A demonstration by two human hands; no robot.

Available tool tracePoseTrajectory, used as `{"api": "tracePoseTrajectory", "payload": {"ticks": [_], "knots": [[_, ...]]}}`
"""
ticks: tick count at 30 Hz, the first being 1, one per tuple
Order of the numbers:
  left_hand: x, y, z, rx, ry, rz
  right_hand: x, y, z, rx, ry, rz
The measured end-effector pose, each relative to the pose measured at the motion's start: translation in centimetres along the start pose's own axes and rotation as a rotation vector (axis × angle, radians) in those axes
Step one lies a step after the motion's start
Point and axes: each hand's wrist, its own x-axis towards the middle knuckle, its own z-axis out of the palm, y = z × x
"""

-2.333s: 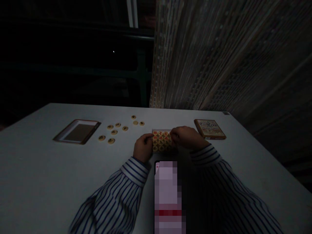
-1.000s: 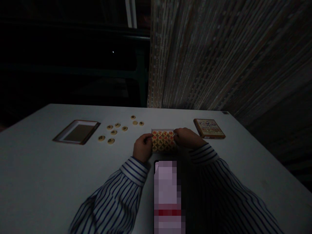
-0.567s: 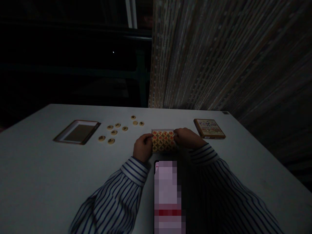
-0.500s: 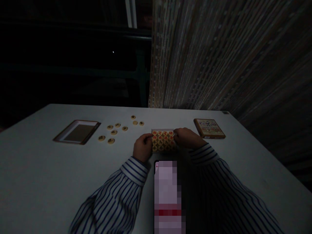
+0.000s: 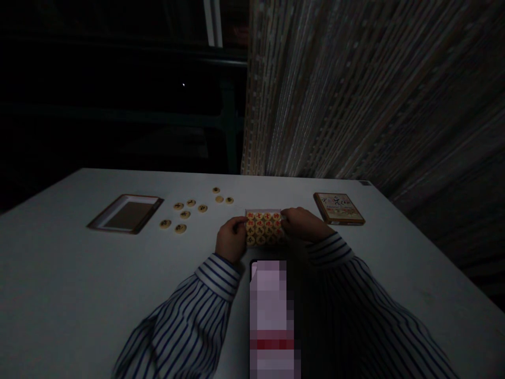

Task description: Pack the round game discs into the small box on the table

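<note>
Between my hands is a small white-edged box with rows of round Chinese chess pieces in it. Red characters mark the far rows, dark ones the near rows. My left hand grips the box's left side, fingers closed. At the right side, my right hand pinches the far corner and covers part of the last column. Several loose Chinese chess pieces lie on the table to the left, one of them showing a blank face.
The white table carries an open box tray at the left and a printed box at the right. A phone with a blurred-out screen lies close in front of me. Beyond the table hangs a striped curtain.
The view has shifted very slightly. Both hands stay on the box, and the loose pieces have not moved.
</note>
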Motion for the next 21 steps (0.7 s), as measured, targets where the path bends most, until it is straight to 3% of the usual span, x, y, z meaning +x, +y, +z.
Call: {"api": "tracePoseTrajectory", "payload": {"ticks": [12,21], "knots": [[0.0,0.2,0.1,0.023,-0.001,0.011,-0.5,0.0,-0.2,0.022,0.003,0.023],[0.2,0.0,0.4,0.043,0.031,0.026,-2.4,-0.7,-0.5,0.078,0.106,0.082]]}}
